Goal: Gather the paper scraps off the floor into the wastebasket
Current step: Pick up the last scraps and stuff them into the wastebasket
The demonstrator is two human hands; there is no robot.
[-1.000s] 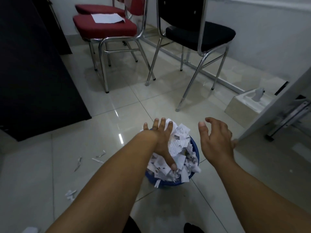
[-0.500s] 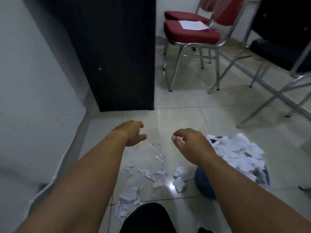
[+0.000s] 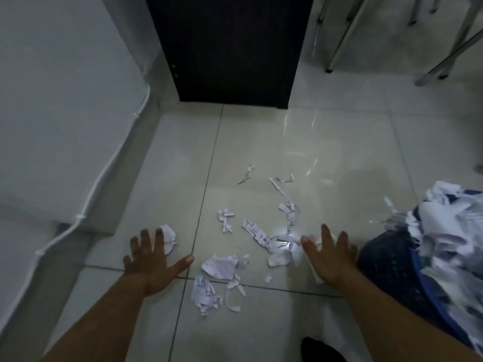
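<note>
Two hands are down at floor level, one either side of the mess. The paper scraps (image 3: 257, 239) lie on the pale tiled floor (image 3: 339, 158) in a loose scatter between them, running roughly from near the person outward, with the thin strips farthest away and the bigger torn pieces closest in.

The left hand (image 3: 151, 259) sits at the left edge of the scatter, palm down, fingers spread wide and thumb stuck out toward the middle. It grips nothing. One rounded scrap (image 3: 168, 237) lies just beyond its fingertips, partly under them from where I stand (whether the fingers actually press it, I cannot tell).

The right hand (image 3: 329, 257) is at the right edge, also flat and fully splayed, holding nothing. A few crumpled bits lie touching or just beside its thumb and under its fingers.

So the bulk of the paper lies inward from both hands, toward each thumb. To my eye the natural move is to sweep the palms together and bunch the pile. The right hand is nearer the thickest clump, and nearer the wastebasket (image 3: 392, 270) too, which stands just beside that wrist, dark blue and already heaped over the rim with paper. That overfull top looks like the snag: more pressed on could slide off again.
</note>
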